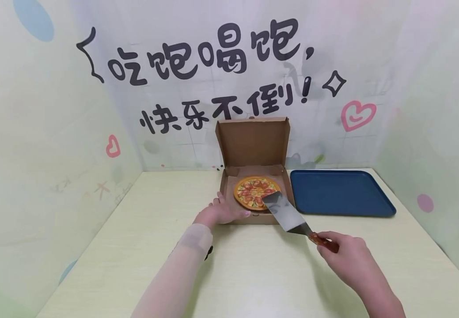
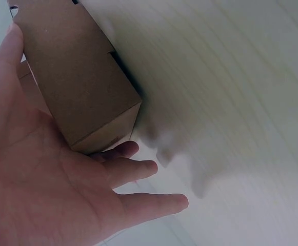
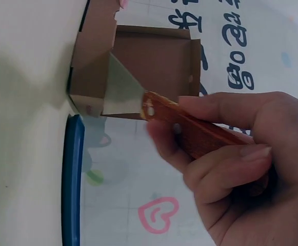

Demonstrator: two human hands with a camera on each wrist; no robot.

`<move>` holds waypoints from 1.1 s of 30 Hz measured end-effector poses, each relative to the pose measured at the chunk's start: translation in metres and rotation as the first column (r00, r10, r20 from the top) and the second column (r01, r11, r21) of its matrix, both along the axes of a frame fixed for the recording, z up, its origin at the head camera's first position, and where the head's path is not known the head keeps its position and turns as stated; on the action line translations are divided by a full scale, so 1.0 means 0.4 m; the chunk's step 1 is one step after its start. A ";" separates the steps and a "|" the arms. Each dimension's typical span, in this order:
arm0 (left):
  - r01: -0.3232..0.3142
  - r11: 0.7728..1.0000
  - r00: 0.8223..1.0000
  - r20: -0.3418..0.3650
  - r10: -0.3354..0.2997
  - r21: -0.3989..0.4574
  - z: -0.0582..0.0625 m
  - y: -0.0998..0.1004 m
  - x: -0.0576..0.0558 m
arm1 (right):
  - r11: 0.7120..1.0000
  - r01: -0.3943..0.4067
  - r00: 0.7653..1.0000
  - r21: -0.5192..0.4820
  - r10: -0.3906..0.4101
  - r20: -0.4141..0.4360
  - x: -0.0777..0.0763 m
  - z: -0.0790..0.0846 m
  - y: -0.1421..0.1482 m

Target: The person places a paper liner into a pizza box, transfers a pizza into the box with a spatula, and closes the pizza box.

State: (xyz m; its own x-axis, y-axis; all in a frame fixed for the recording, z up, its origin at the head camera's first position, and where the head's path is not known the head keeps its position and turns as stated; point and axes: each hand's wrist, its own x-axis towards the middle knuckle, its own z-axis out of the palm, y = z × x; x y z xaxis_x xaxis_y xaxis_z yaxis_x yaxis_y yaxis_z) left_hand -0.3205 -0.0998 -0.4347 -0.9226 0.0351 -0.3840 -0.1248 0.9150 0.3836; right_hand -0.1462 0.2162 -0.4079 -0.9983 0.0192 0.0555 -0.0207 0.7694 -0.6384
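A round pizza [image 1: 255, 190] lies inside a brown cardboard box [image 1: 253, 141] whose lid stands raised against the back wall. My right hand [image 1: 346, 256] grips the wooden handle [image 3: 190, 128] of a metal pizza spatula [image 1: 289, 214]. Its blade slants over the box's front wall, and the blade's tip overlaps the pizza's right front edge in the head view. At the box's front left corner is my left hand [image 1: 221, 211], fingers extended along the left side and thumb at the front wall. The left wrist view shows its open palm [image 2: 46, 179] against the box corner.
To the right of the box lies a dark blue tray [image 1: 340, 194], its left edge close to the box. The pale table [image 1: 249, 274] meets printed walls [image 1: 181, 150] at the back and both sides.
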 end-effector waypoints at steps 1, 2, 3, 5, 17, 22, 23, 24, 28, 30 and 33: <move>-0.003 1.000 1.000 0.003 0.003 -0.002 -0.004 0.001 -0.004 | 1.000 0.009 1.000 -0.005 -0.009 -0.013 0.001 -0.001 -0.003; -0.005 1.000 1.000 0.003 0.005 -0.001 -0.007 0.000 -0.008 | 1.000 0.017 1.000 -0.008 -0.017 -0.025 0.000 -0.002 -0.005; -0.004 1.000 1.000 0.003 0.004 0.000 -0.008 -0.001 -0.010 | 1.000 0.024 0.999 -0.013 -0.025 -0.035 0.000 -0.003 -0.007; -0.005 1.000 1.000 -0.001 0.005 0.012 -0.010 -0.004 -0.011 | 0.999 0.036 0.998 -0.017 -0.037 -0.048 0.001 -0.004 -0.011; -0.002 1.000 1.000 0.006 0.002 0.029 -0.023 -0.006 -0.018 | 0.998 0.050 0.997 -0.028 -0.052 -0.062 0.001 -0.008 -0.010; -0.005 1.000 1.000 0.010 0.005 0.020 -0.023 -0.006 -0.020 | 0.998 0.061 0.995 -0.025 -0.062 -0.075 -0.001 -0.007 0.003; -0.005 1.000 1.000 0.017 0.004 0.012 -0.023 -0.005 -0.020 | 0.998 0.064 0.995 -0.024 -0.066 -0.074 -0.002 -0.006 0.007; -0.006 1.000 1.000 0.016 0.006 0.008 -0.024 -0.004 -0.021 | 0.998 0.067 0.995 -0.023 -0.068 -0.075 -0.003 -0.005 0.010; -0.009 1.000 1.000 0.015 0.009 0.001 -0.019 -0.005 -0.015 | 0.996 0.086 0.994 -0.033 -0.088 -0.071 -0.010 0.000 0.023; -0.009 1.000 1.000 0.006 0.009 0.011 -0.016 -0.006 -0.012 | 0.994 0.099 0.992 -0.040 -0.102 -0.071 -0.014 0.004 0.031; -0.001 1.000 1.000 -0.002 0.001 0.023 -0.011 -0.005 -0.006 | 0.991 0.131 0.989 -0.038 -0.134 -0.061 -0.019 0.009 0.045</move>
